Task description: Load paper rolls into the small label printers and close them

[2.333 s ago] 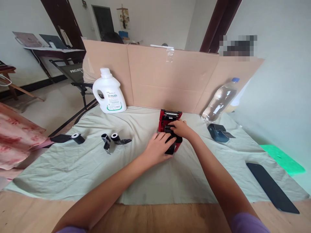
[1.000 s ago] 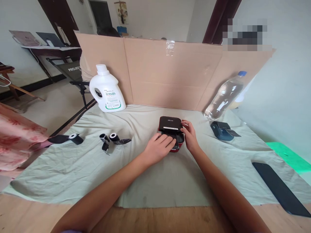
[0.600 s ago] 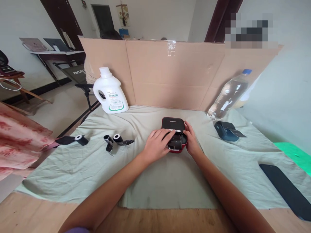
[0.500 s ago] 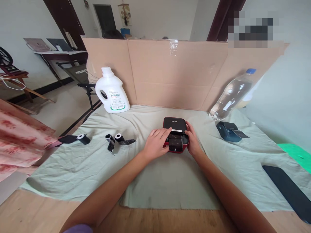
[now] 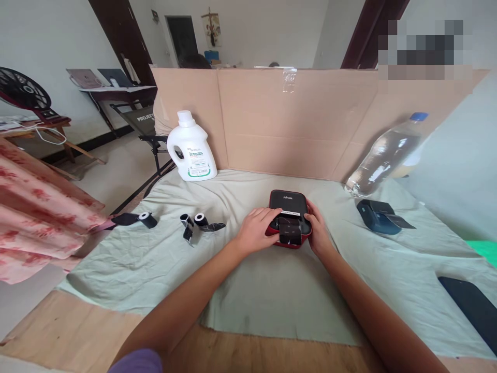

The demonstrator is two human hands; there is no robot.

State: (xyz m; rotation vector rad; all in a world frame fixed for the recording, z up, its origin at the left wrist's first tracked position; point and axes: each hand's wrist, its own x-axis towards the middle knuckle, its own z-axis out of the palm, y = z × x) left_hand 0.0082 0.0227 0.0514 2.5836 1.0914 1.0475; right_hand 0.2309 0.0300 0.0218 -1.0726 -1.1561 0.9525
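Note:
A small black-and-red label printer (image 5: pixel 294 202) lies on the pale green cloth in front of me. A strip of black paper (image 5: pixel 290 231) hangs out of its front. From the left, my left hand (image 5: pixel 255 229) grips it, fingers on the top by the white label and thumb low near the strip. My right hand (image 5: pixel 318 229) is wrapped round its right side; part of those fingers is hidden behind it. To the left lie black paper rolls (image 5: pixel 201 219) with loose ends. A dark blue printer (image 5: pixel 378 216) with a black strip sticking out sits to the right.
A white detergent jug (image 5: pixel 192 150) stands back left against the upright cardboard panel (image 5: pixel 279 119). A large clear bottle with a blue cap (image 5: pixel 388 153) leans at the back right. A dark phone (image 5: pixel 471 308) lies at the right edge. Another black roll (image 5: pixel 147 220) is far left.
My view has turned slightly left, so everything sits further right in the picture. Both hands keep their hold on the red-and-black printer, with hardly any visible movement.

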